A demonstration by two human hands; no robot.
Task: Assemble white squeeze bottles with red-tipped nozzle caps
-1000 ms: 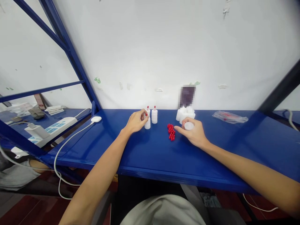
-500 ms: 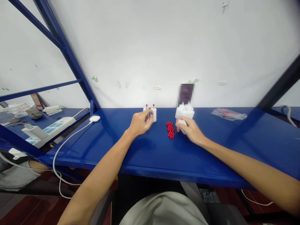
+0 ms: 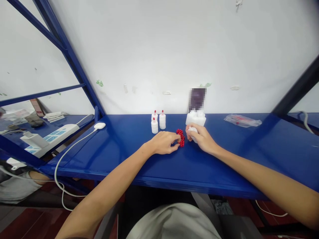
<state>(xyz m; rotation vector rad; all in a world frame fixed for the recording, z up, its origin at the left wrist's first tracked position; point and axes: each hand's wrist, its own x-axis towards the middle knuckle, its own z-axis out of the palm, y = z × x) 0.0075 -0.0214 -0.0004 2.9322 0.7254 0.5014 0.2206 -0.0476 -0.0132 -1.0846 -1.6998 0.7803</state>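
Observation:
With thumb and forefinger pinched, my left hand reaches the left edge of a cluster of small red caps, its tips on a cap there. My right hand is wrapped round a small white squeeze bottle; its fingers cover much of it. Above my left hand stand three upright white bottles with red tips: a front bottle, a back left bottle and a right bottle. Just behind my right hand is a group of white bottles, with no red visible on them.
A clear plastic bag lies at the right on the blue table. To the left are a white cable plug and a power strip. A blurred dark picture is by the wall. Part of another person shows at the far left.
My left hand has left the standing bottles and moved right and nearer to me, to the red caps. A third bottle now shows in front. My right hand keeps its bottle.

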